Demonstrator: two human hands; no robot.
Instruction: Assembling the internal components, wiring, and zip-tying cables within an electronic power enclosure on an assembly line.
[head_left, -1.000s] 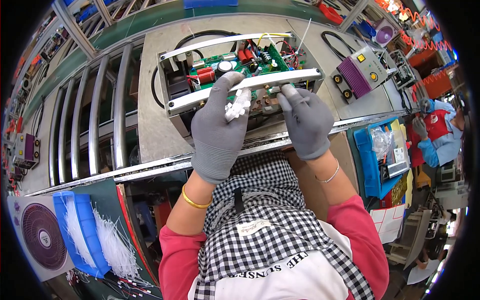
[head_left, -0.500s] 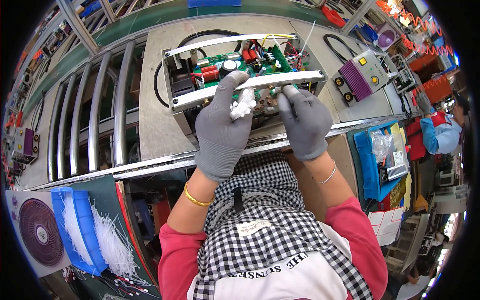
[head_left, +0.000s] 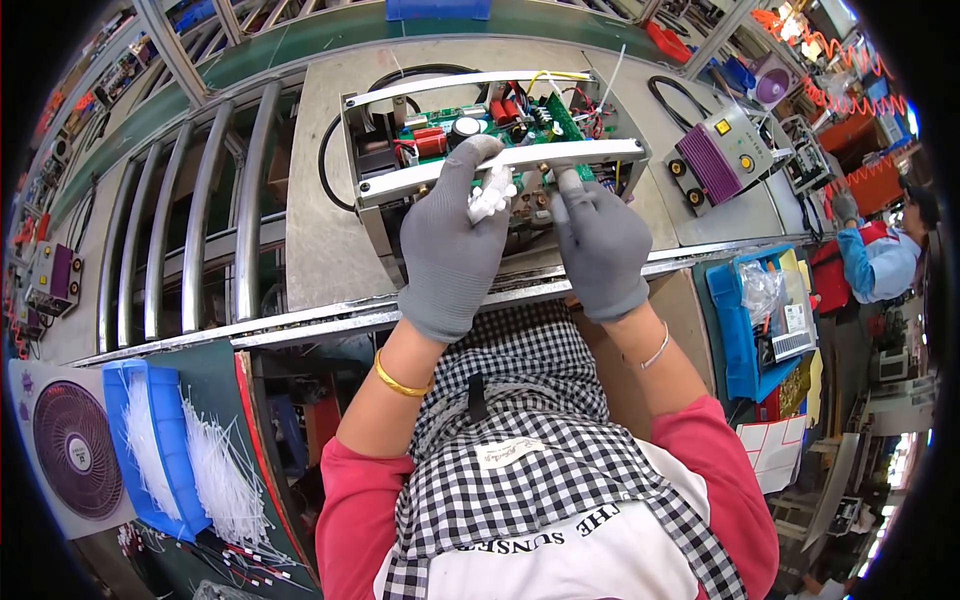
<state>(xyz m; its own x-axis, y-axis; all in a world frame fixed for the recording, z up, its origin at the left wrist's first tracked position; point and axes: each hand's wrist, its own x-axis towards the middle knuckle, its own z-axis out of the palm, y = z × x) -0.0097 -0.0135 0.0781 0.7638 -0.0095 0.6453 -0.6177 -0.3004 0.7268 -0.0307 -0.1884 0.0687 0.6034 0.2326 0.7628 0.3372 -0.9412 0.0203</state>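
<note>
An open metal chassis (head_left: pixel 500 156) lies on the metal-topped bench, with a green circuit board (head_left: pixel 470 127) inside that carries red and dark components and a round white-topped part. My left hand (head_left: pixel 452 250), in a grey glove, is closed round a bunch of small white plastic pieces (head_left: pixel 491 195) at the chassis's near side. Its thumb rests over the near white rail. Just below that rail, my gloved right hand (head_left: pixel 606 240) has its fingers drawn together against the near side of the board. Whatever is between those fingertips is hidden.
Metal rollers (head_left: pixel 205 220) lie left of the chassis. A purple-sided metal box (head_left: pixel 722 160) stands at right. Blue bins (head_left: pixel 150 450) (head_left: pixel 735 335) flank me, with white cable ties (head_left: pixel 225 470) by the left one. A person (head_left: pixel 880 262) works at far right.
The chassis's left end has shifted slightly right, and my left hand has moved right with it. My right hand has moved a little left along the near side, its fingers still together.
</note>
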